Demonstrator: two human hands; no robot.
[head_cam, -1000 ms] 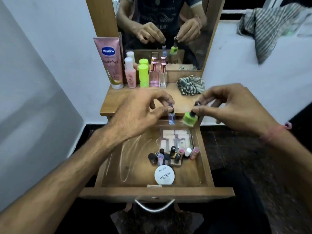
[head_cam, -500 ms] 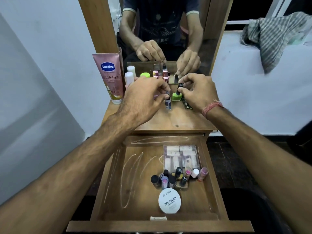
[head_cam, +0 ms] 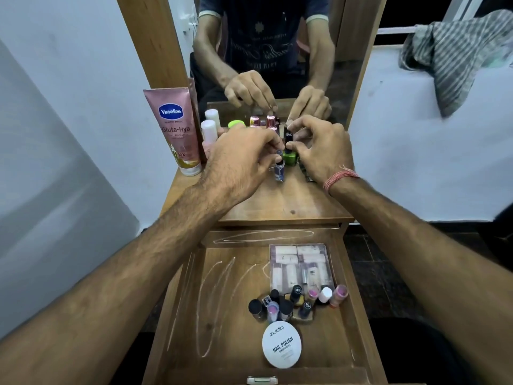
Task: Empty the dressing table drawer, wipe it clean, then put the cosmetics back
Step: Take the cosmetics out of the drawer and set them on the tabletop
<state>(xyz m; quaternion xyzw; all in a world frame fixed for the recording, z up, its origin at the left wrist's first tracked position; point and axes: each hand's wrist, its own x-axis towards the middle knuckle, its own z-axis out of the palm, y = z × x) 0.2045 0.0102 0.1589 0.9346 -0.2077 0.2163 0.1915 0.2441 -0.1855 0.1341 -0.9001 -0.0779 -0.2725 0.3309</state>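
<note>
Left grip: the left hand (head_cam: 238, 159) pinches the cap of a small blue nail polish bottle (head_cam: 279, 170), which stands on the bench (head_cam: 277, 204) at its far middle.
Right grip: the right hand (head_cam: 323, 151) pinches the black cap of a green nail polish bottle (head_cam: 290, 157), just right of the blue one and touching the bench.
Drawer: the drawer (head_cam: 236, 315) is pulled out near the camera, with pale streaks on its wooden floor.
Still in drawer: a clear case of small tubes (head_cam: 299, 266) at the far right, a cluster of small bottles (head_cam: 294, 301) nearer, and a round white nail polish wipes tub (head_cam: 281, 345) nearest.
Bench, far left: a pink Vaseline tube (head_cam: 175, 129) stands upright, with more bottles beside it against the mirror (head_cam: 263, 51).
</note>
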